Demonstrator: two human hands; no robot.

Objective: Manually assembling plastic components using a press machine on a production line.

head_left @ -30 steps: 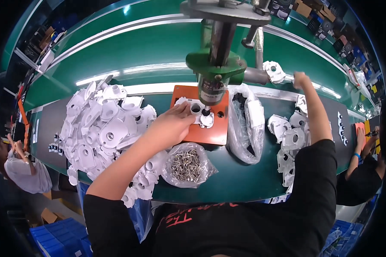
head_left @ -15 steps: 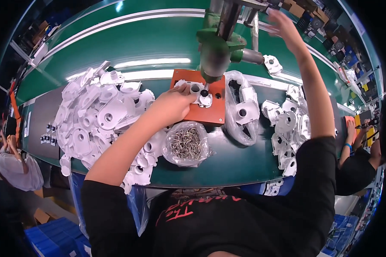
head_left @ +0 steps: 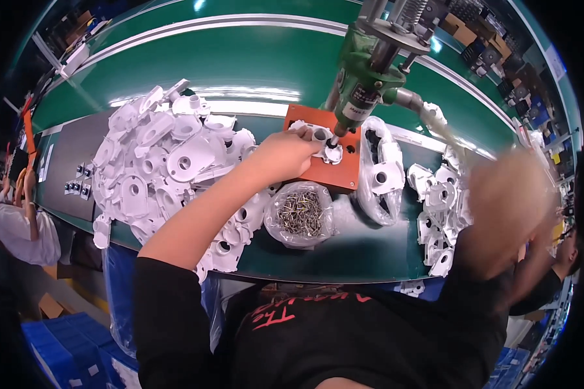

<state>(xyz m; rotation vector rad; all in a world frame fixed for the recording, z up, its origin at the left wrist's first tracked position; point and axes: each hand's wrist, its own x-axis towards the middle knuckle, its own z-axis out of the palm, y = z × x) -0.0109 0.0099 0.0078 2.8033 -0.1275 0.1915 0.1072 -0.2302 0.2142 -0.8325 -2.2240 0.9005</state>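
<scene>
Under the green press head (head_left: 370, 78), on the orange fixture plate (head_left: 324, 165), my left hand (head_left: 285, 152) grips the white plastic housing (head_left: 321, 139). My right hand (head_left: 509, 194) is a blur (grip unreadable). Pile of unprocessed housings (head_left: 162, 155) at the bench's left edge: much remains.

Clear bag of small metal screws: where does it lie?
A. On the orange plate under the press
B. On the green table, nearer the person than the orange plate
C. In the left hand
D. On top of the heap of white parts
B: the bag of screws rests on the green table, just nearer the person than the orange plate, and no hand holds it.
</scene>
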